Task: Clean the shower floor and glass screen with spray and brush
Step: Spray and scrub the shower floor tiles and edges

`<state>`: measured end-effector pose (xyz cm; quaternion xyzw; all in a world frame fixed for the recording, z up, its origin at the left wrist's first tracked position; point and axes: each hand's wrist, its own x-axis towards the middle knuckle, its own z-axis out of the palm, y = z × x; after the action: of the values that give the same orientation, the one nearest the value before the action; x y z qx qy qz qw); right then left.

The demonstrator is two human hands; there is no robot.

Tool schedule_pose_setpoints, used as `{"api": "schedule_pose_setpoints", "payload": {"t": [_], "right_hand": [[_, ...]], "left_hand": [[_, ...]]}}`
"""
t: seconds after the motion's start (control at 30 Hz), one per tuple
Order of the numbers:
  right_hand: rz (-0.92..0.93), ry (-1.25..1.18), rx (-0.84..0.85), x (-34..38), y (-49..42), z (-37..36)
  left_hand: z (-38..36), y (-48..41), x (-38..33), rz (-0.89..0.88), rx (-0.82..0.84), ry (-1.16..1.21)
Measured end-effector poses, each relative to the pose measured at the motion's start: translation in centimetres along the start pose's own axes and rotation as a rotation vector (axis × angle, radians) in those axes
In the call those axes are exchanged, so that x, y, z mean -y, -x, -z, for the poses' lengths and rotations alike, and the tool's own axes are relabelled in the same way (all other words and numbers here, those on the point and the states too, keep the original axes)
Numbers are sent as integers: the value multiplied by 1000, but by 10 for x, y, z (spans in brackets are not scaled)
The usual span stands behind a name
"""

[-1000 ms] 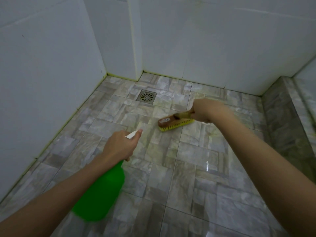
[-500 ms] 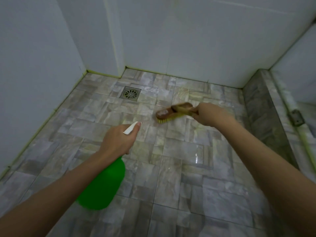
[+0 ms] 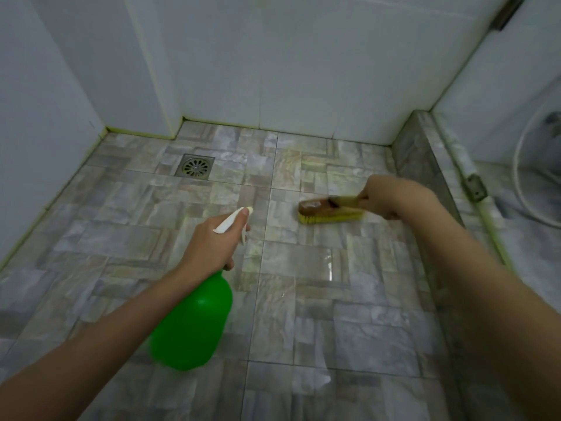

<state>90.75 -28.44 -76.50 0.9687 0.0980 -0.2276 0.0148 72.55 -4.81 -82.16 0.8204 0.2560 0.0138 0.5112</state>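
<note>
My left hand (image 3: 212,244) grips the white trigger head of a green spray bottle (image 3: 194,323), nozzle pointing away over the floor. My right hand (image 3: 385,197) holds the handle of a wooden scrub brush (image 3: 328,209) whose yellow bristles rest on the grey tiled shower floor (image 3: 303,299), right of centre. The floor looks wet and glossy. The glass screen (image 3: 516,86) rises at the right above a tiled curb, seen only partly.
A square metal drain (image 3: 195,167) sits near the back left corner. White tiled walls (image 3: 303,71) close the back and left. A raised tiled curb (image 3: 425,165) with a metal hinge (image 3: 476,186) borders the right side. A hose (image 3: 522,183) loops beyond it.
The brush has slid to the right across the floor with my right hand. The view has swung right, showing more of the curb and screen. My left hand keeps its hold on the bottle.
</note>
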Motion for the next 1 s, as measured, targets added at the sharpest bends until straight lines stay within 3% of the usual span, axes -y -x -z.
{"api": "schedule_pose_setpoints", "payload": {"t": [0.13, 0.23, 0.47, 0.63, 0.8, 0.9, 1.0], "right_hand": [[-29, 103, 27, -13, 8, -2], [-9, -21, -60, -26, -6, -8], [-99, 106, 111, -30, 2, 24], [-54, -86, -29, -44, -16, 18], [-87, -55, 25, -48, -7, 16], [-51, -182, -76, -63, -18, -8], [-97, -282, -2, -73, -16, -1]], "left_hand": [[-5, 3, -3, -24, 1, 49], [-8, 5, -9, -29, -13, 87], [-12, 0, -12, -85, -31, 109], [-20, -4, -19, -131, -4, 62], [-29, -9, -26, -127, 9, 41], [-37, -6, -37, -145, 17, 42], [-43, -7, -48, -176, 30, 22]]}}
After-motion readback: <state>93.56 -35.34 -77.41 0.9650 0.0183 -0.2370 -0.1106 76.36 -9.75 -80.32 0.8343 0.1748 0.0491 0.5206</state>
